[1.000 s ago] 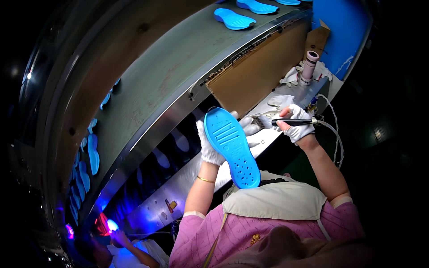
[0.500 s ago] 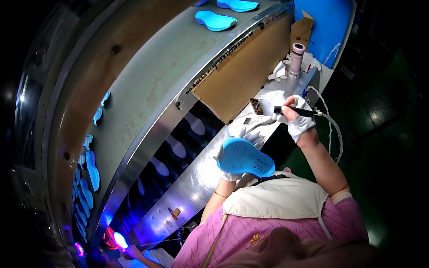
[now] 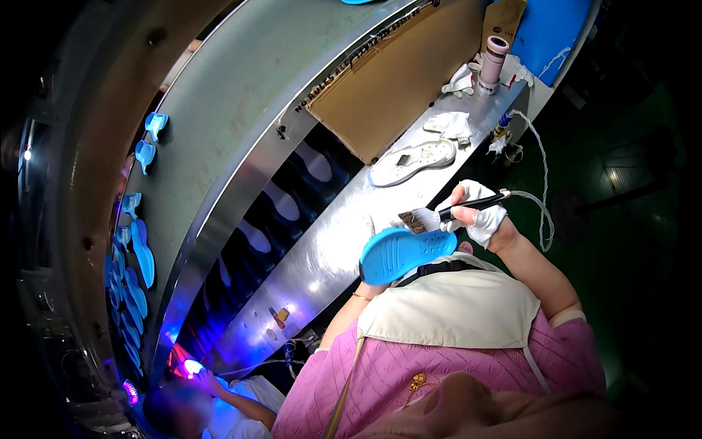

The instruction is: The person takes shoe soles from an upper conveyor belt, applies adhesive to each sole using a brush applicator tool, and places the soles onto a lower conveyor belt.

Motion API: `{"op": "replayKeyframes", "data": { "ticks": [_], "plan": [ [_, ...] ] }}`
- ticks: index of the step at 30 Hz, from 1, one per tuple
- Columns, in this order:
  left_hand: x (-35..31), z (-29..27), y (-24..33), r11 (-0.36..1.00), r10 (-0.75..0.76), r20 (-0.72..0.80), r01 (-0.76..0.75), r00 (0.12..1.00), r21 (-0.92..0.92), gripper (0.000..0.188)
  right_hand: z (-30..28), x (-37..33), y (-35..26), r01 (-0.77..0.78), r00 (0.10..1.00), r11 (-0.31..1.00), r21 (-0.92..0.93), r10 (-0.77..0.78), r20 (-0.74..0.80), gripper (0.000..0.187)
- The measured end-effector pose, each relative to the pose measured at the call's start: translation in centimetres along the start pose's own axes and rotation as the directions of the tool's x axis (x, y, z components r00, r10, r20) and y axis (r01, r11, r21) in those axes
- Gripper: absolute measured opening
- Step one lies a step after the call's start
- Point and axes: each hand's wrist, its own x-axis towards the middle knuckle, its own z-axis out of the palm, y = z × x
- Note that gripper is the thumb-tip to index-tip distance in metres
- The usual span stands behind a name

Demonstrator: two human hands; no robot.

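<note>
Head view: right hand [image 3: 479,216] in white glove pinches black-handled brush [image 3: 453,212], bristles just above bright blue foam shoe sole [image 3: 406,252]. Left hand hidden under that sole, grip can't tell. Sole sits over near edge of shiny metal bench [image 3: 329,249]; white shoe sole [image 3: 413,161] lies farther up, well apart.
</note>
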Motion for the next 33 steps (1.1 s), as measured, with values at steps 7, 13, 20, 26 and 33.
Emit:
{"op": "replayKeyframes", "data": {
  "ticks": [7, 13, 20, 26, 33],
  "plan": [
    [2.9, -1.6, 0.5, 0.997, 0.013, -0.234, 0.007, 0.972, 0.082, 0.092, 0.6, 2.3, 3.6, 0.021, 0.988, 0.668, -0.744, 0.098, 0.117, 0.014],
    [5.3, -0.8, 3.9, 0.929, 0.146, -0.256, -0.043, 0.956, 0.369, 0.099, 1.1, 5.6, 2.1, 0.238, 0.970, 0.732, -0.638, -0.209, 0.122, 0.013],
    [4.1, -0.7, 6.9, 0.962, 0.265, -0.048, -0.261, 0.963, 0.083, 0.113, 3.7, 7.1, -0.7, 0.369, 0.930, 0.634, -0.680, -0.260, 0.261, 0.012],
    [4.7, 3.1, 8.1, 0.794, 0.525, -0.167, -0.410, 0.834, 0.449, 0.109, 5.2, 7.9, -1.8, 0.346, 0.924, 0.828, -0.442, -0.221, 0.311, 0.015],
    [5.2, 3.1, 9.1, 0.900, 0.419, -0.253, -0.363, 0.872, 0.240, 0.097, 6.3, 6.1, -3.0, 0.760, 0.650, 0.254, -0.598, -0.285, 0.704, 0.024]
  ]
}}
